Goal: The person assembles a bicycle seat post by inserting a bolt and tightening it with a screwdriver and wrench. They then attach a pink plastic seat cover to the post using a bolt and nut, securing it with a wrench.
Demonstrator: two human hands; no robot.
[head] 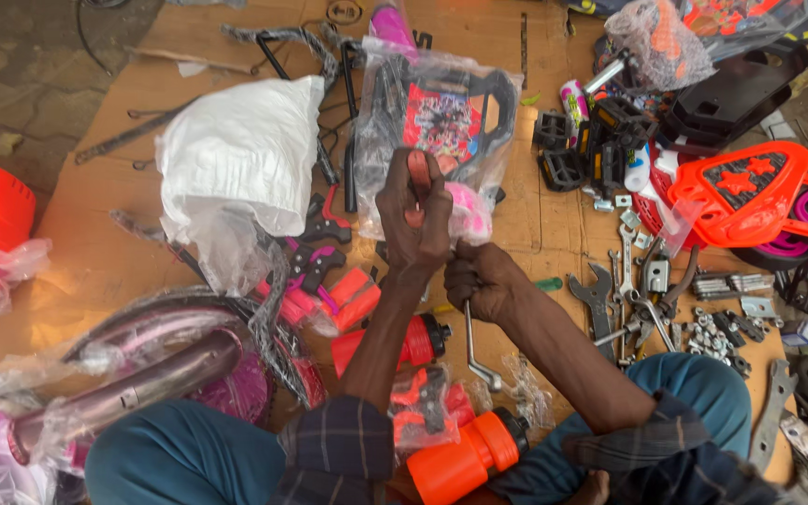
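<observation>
Left hand (pixel 413 220): fingers closed around red grip (pixel 418 178), upright, above cardboard (pixel 535 224).
Right hand (pixel 481 281): fist clenched on metal wrench (pixel 477 351), bent chrome shaft hanging down.
Grip look: glossy red, short, partly hidden by fingers.
Nearby: orange bottle (pixel 465 456).

Red plastic handle grip (pixel 419 178) held upright, clasped at mid-frame above cardboard. Bent silver metal crank rod (pixel 475 351) gripped at top end, hanging downward, lower end hooked.

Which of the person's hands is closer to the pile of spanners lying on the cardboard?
Right. The right hand is just beside the spanners, gripping a metal crank. The left hand is farther off, raised, holding a red grip.
</observation>
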